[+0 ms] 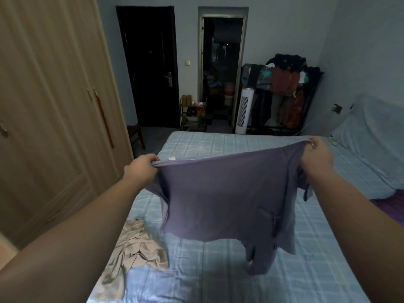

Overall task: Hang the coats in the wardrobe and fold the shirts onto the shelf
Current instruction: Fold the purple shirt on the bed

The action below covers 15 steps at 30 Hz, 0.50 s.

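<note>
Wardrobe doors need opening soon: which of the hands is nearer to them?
Left. The left hand grips the purple shirt beside the wardrobe; the right hand grips it farther away.

Both arms outstretched, left hand (140, 169) and right hand (317, 154) pinching, fingers curled

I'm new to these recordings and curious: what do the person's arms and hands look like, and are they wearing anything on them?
Two bare forearms reach in from the bottom corners. The left hand and right hand wear no gloves. No sleeve, watch, bracelet or ring shows on either arm in this dim view.
</note>
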Tool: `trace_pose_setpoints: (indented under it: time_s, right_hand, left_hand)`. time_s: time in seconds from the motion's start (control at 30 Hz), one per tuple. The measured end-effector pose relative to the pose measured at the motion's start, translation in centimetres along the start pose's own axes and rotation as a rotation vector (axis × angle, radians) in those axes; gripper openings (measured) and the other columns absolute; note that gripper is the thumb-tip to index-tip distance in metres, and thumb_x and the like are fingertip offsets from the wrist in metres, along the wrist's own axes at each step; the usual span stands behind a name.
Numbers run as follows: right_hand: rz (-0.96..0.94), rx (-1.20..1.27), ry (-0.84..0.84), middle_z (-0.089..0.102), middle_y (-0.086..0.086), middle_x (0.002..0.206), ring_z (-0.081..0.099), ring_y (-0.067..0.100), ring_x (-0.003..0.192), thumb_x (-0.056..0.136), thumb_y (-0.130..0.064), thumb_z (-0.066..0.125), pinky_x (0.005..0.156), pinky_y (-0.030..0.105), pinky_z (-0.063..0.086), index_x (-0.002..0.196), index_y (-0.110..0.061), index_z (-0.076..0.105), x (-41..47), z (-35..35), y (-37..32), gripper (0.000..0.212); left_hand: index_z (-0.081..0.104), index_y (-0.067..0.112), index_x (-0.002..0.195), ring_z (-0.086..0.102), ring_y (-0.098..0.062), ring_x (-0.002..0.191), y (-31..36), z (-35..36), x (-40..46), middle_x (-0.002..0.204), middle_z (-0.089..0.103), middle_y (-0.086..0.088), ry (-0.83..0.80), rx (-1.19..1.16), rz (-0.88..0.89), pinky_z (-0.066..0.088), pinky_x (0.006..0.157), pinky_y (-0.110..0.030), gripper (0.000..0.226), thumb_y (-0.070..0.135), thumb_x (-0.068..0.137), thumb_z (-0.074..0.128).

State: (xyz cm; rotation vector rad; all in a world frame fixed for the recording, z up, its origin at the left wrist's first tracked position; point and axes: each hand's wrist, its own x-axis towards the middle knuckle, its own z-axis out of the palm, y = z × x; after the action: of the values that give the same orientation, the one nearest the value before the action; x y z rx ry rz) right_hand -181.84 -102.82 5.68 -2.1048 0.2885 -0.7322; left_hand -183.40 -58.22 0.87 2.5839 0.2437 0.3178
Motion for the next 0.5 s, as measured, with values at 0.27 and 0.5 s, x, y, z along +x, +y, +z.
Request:
trace_pose_setpoints:
  time_s: [0.27,0.5]
  right_hand:
    - [-0.047,-0.077,-0.030,0.055,0.008,0.084,0.051,0.027,0.083,0.100,-0.014,0.037,0.067,0.034,0.032,0.090,-0.010,0.057,-0.7,-0.2,1.5,0.022]
    - [-0.012,-0.142,-0.151,0.060,0.014,0.097,0.057,0.035,0.096,0.100,-0.018,0.036,0.078,0.037,0.040,0.102,-0.011,0.062,1.4,5.4,3.5,0.027]
  left_hand:
    - [0.066,0.025,0.082,0.064,-0.024,0.082,-1.2,-1.0,-0.2,0.080,0.068,0.000,0.098,-0.235,-0.022,0.045,0.064,-0.030,0.024,0.005,0.080,0.053]
    - [0.069,0.017,0.085,0.059,-0.025,0.083,-2.3,-0.4,1.2,0.089,0.065,-0.006,0.246,-0.236,-0.081,0.046,0.069,-0.033,0.030,0.001,0.076,0.045]
